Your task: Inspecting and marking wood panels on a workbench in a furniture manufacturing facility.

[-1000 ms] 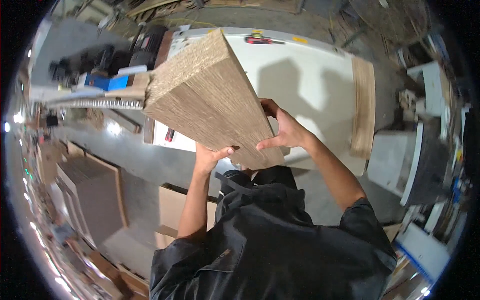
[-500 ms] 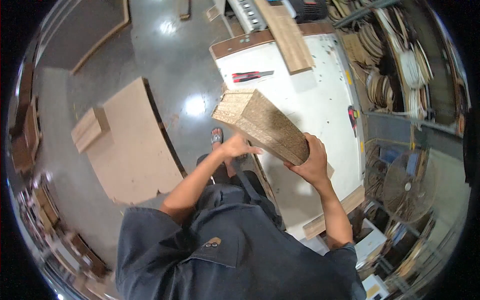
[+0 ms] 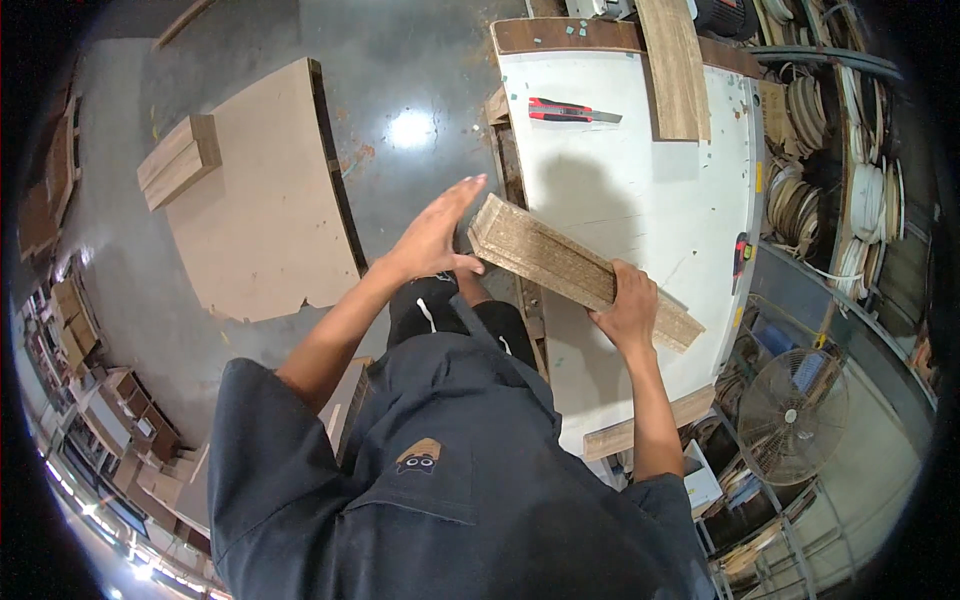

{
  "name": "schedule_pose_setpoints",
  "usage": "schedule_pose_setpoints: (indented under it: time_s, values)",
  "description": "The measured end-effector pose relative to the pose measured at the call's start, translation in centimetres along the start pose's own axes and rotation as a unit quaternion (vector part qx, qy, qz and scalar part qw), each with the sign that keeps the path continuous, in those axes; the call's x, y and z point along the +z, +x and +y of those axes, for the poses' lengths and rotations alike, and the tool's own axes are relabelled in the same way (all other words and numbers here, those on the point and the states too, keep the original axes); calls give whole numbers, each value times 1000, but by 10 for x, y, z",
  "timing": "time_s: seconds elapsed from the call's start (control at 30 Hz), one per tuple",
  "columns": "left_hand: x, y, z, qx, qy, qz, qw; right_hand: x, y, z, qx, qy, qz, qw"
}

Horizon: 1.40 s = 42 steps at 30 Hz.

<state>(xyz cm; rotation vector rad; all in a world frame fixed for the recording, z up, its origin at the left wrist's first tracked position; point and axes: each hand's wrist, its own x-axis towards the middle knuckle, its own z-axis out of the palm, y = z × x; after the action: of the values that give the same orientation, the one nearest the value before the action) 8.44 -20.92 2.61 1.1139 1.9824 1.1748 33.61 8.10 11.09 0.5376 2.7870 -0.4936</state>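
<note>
A stack of narrow wood-grain boards (image 3: 545, 250) is held at a slant above a white-topped worktable (image 3: 690, 230). My right hand (image 3: 630, 305) grips it toward its right end, with the thumb on the near side and the fingers over the far side. Beyond that hand, the end of a board sticks out. My left hand (image 3: 435, 235) is open just off the stack's left end, fingers stretched out and thumb apart, with a small gap between. A red-and-black utility knife (image 3: 562, 110) with its blade out lies on the far part of the tabletop.
A longer wood board (image 3: 672, 85) overhangs the table's far edge. At the right edge lies another red-and-black tool (image 3: 740, 258). Left, on the floor side, a large brown panel (image 3: 260, 200) carries another board stack (image 3: 180, 160). A fan (image 3: 792, 415) and banding rolls (image 3: 875, 210) stand right.
The stack has swung from pointing steeply up at me to a flatter slant. My left hand has opened and risen beside its left end. The whole view has shifted.
</note>
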Motion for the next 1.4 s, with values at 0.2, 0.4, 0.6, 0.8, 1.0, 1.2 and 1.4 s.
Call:
schedule_pose_setpoints:
  time_s: [0.2,0.4,0.6,0.8,1.0,1.2,1.4]
  values:
    - [30,4,8,-27,-122,-72,990,10,-22,20,76,46,4,996]
    - [53,-2,20,-38,-296,0,954,-6,-99,102,190,-40,44,980]
    - [65,-3,27,-28,-297,55,953,34,-181,192,325,474,206,792]
    - [71,-2,25,-27,-314,73,946,68,-172,200,270,576,304,709]
    - [71,-3,39,-53,-387,79,917,69,-168,198,297,617,324,652]
    - [76,0,51,-64,-419,116,899,71,-163,195,298,615,338,646]
    - [80,-2,36,-66,-344,110,930,72,-161,193,305,599,350,653]
